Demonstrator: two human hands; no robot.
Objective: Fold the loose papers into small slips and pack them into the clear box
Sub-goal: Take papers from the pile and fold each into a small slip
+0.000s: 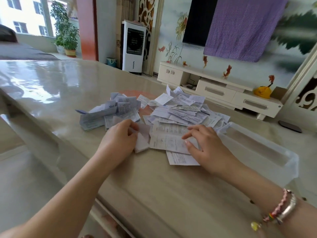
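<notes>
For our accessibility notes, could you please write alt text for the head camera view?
A person's left hand pinches a folded white paper while the right hand rests with spread fingers on a printed sheet, on a glossy beige table. Behind them lies a heap of loose papers; a clear box sits to the right.

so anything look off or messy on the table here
Nothing is damaged or spilled. The loose papers lie in an untidy heap with the folded slips piled beside it, and the clear box looks empty, as far as its walls show.
</notes>
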